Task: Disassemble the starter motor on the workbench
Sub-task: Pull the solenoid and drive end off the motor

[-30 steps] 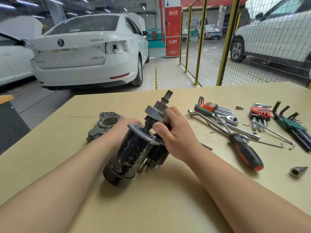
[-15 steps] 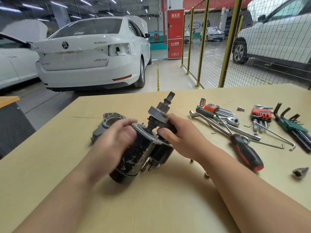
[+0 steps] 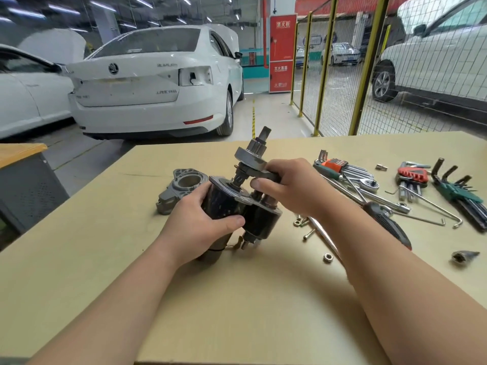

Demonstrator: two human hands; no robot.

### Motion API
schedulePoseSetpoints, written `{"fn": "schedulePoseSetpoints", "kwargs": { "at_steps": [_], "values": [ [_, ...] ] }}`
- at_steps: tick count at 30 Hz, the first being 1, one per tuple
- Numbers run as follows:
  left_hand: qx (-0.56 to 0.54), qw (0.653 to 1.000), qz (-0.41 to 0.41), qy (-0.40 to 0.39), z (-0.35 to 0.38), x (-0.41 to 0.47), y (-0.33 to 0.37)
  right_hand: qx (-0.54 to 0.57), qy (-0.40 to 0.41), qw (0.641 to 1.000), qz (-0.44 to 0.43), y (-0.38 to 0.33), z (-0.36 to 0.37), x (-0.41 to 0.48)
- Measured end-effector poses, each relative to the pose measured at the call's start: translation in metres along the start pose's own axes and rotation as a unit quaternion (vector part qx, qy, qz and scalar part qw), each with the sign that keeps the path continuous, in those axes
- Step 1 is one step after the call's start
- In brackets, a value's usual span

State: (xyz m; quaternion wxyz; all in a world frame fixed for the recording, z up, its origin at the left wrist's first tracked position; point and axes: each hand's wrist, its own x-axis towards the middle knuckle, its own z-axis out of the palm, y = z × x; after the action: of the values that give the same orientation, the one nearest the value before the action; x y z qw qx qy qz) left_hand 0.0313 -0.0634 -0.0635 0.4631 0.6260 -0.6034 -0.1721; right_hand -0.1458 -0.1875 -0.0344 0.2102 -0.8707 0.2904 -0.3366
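Black starter motor (image 3: 221,203) in left hand (image 3: 199,229)

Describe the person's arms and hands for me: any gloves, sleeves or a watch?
Both are bare. The left hand and right hand wear no gloves, and no ring shows on the fingers in view. The left forearm and right forearm are uncovered up to the frame's edge: no sleeve, watch, band or marking shows.

A single head-worn wide-angle view looks forward and down; the tan wooden tabletop (image 3: 237,299) sits close below; white parked cars (image 3: 158,83) stand beyond.
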Motion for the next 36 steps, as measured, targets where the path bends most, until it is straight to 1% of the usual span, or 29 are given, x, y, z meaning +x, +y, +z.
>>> {"fn": "schedulePoseSetpoints", "kwargs": {
  "at_steps": [3,6,9,11,13,15,16,17,21,26,32,34,36],
  "values": [
    [-0.022,1.000,0.013,0.002,0.000,0.000,-0.003,-0.031,0.005,0.999,-0.003,-0.010,-0.007,0.001],
    [-0.037,0.999,0.022,-0.001,0.002,0.002,-0.006,-0.040,0.017,0.999,0.005,-0.014,-0.012,0.002],
    [-0.057,0.998,0.029,0.007,0.007,0.003,-0.007,-0.005,0.038,0.999,0.012,-0.012,-0.010,0.002],
    [-0.073,0.996,0.030,0.028,0.010,0.001,-0.011,0.069,0.042,0.996,0.023,-0.010,-0.007,0.000],
    [-0.084,0.995,0.024,0.053,0.010,-0.002,-0.014,0.156,-0.005,0.987,0.042,-0.005,-0.008,-0.004],
    [-0.094,0.993,0.019,0.069,0.009,-0.004,-0.016,0.154,-0.082,0.983,0.061,0.000,-0.005,-0.011],
    [-0.098,0.992,0.018,0.071,0.008,-0.004,-0.017,0.148,-0.104,0.982,0.061,0.002,-0.002,-0.014],
    [-0.099,0.992,0.018,0.071,0.007,-0.003,-0.018,0.150,-0.100,0.982,0.054,0.001,0.003,-0.017],
    [-0.097,0.993,0.019,0.068,0.007,-0.004,-0.018,0.178,-0.007,0.984,0.022,-0.004,0.012,-0.022],
    [-0.096,0.993,0.021,0.062,0.009,-0.003,-0.016,0.194,0.030,0.980,0.019,-0.010,0.012,-0.021],
    [-0.102,0.993,0.023,0.054,0.008,-0.003,-0.017,0.193,0.028,0.981,0.005,-0.008,0.009,-0.023],
    [-0.105,0.993,0.019,0.053,0.007,-0.003,-0.017,0.203,0.015,0.979,0.012,-0.011,0.006,-0.023],
    [-0.115,0.992,0.020,0.056,0.006,-0.003,-0.018,0.213,-0.016,0.976,0.027,-0.010,0.002,-0.022]
  ]
}}
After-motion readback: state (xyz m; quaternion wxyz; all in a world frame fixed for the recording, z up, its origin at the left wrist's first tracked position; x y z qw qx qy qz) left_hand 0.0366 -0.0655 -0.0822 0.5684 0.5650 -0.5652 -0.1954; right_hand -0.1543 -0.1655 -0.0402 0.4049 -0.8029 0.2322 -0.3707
